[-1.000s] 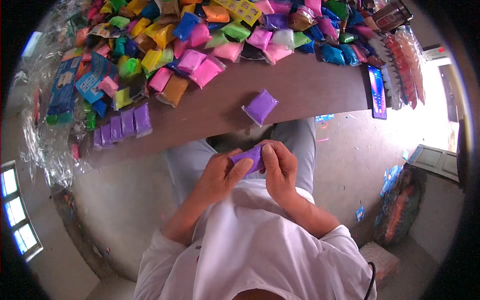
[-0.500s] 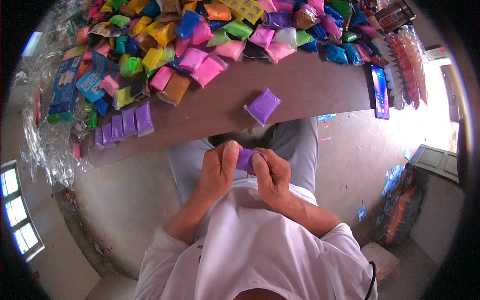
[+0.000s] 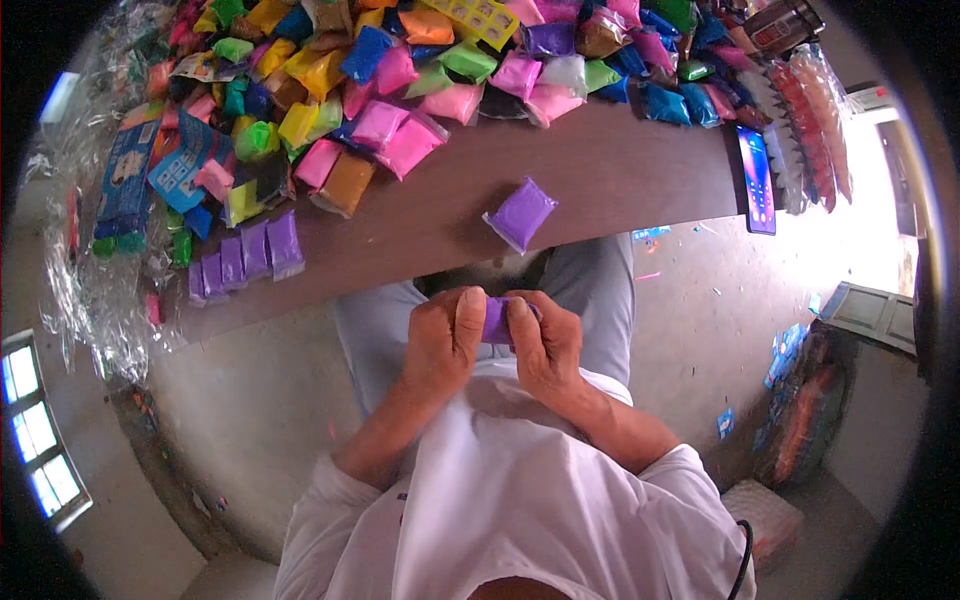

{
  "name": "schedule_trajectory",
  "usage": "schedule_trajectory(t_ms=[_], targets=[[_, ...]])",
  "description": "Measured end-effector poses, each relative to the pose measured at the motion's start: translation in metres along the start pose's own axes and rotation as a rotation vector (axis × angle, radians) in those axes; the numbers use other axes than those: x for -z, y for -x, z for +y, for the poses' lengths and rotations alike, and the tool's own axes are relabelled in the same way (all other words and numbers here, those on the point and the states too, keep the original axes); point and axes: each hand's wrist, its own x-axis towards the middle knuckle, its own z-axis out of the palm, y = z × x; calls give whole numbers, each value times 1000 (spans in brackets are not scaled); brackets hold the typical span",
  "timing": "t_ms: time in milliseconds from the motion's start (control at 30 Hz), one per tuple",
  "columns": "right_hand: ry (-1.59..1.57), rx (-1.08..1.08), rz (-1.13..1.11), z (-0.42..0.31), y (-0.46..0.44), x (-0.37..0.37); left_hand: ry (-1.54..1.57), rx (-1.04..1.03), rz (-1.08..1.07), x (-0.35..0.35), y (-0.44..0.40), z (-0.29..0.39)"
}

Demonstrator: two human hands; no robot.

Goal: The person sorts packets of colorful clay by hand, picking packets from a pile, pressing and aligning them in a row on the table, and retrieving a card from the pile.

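Between my two hands, just off the table's near edge and above my lap, is a small purple packet (image 3: 496,322) with a soft look. My left hand (image 3: 443,330) grips its left end, thumb laid along it. My right hand (image 3: 543,338) pinches the other end between thumb and fingers. The packet's ends are hidden under my fingers. Another purple packet (image 3: 522,215) lies on the table straight ahead of my hands. To the left, several more purple packets (image 3: 254,250) lie side by side in a row.
Many coloured packets (image 3: 410,140) are heaped along the table's (image 3: 620,180) far side. A phone (image 3: 757,180) lies at the right edge beside clear plastic trays (image 3: 800,130). Crumpled clear wrap (image 3: 75,270) hangs off the left end. Scraps (image 3: 724,422) litter the floor.
Both hands still hold the purple packet in nearly the same place. The thumbs have shifted slightly on it, and the view has moved a little.
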Motion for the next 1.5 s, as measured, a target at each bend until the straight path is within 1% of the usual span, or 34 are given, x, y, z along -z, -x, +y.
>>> schedule_trajectory(t_ms=[33,100,133,200,233,267,300,333,367,400,433,467,533,567,600,667,700,733,767,800,833,867,900,1033,1100,1133,1200,1233,1300,1333,1400,1433,1500], targets=[[2,3,3,-1,0,1,1,-17,8,-1,0,-1],[-81,-98,-21,-4,2,2,3,-34,14,-4,1,-3],[-81,-98,-19,-3,2,2,6,5,47,-4,3,-5],[-332,-222,-90,-1,2,5,8,43,82,-2,3,-4],[-333,-222,-91,0,2,7,50,110,51,0,3,-1],[-406,-243,-101,0,2,10,91,177,20,2,3,1],[-479,-265,-111,1,2,13,89,178,21,2,5,-2],[-480,-264,-112,3,2,15,94,189,77,1,6,-5],[-267,-57,-44,5,1,18,99,199,134,1,6,-8],[-52,148,23,9,1,21,100,198,135,3,4,-8],[257,467,66,13,-7,24,161,269,74,7,1,-10],[257,469,63,12,-8,25,223,341,15,10,0,-11],[620,678,-58,-9,-12,29,223,354,-24,7,-1,-3],[679,747,-116,-14,-18,31,222,365,-64,5,-1,1],[681,748,-116,-8,-22,31,222,363,-64,3,-1,1],[559,805,-191,9,-26,30,264,361,-48,-1,0,-2],[530,764,-110,4,-26,28,264,359,-46,0,0,-8],[530,764,-111,0,-23,29,327,374,-110,3,1,-17],[448,443,-94,-2,-17,32,391,390,-173,7,2,-22],[362,122,-76,-4,-14,34,393,392,-172,10,3,-23],[363,122,-76,-5,-14,34,390,385,-133,12,3,-24],[95,-50,-80,-6,-14,34,388,378,-96,14,4,-26],[-175,-221,-81,-7,-14,35,422,373,-132,17,4,-28],[-189,-305,-150,-10,-14,35,450,354,-166,14,7,-18],[-116,-311,-267,-10,-15,35,467,222,-282,11,4,-13],[-115,-309,-265,-10,-14,32,467,219,-283,11,2,-8],[-164,-258,-182,-8,-9,23,269,174,-320,10,-2,5],[-164,-257,-182,-9,-8,22,270,173,-321,8,-2,4],[-171,-225,-117,-11,-7,21,229,145,-258,5,-3,2],[-171,-224,-115,-10,-6,22,228,143,-259,4,-3,2],[-241,-257,-124,-6,-3,22,128,139,-158,3,-2,2],[-242,-256,-121,-4,-1,21,127,137,-160,2,-1,3],[-305,-226,-160,-1,2,19,111,97,-19,-2,0,6]])
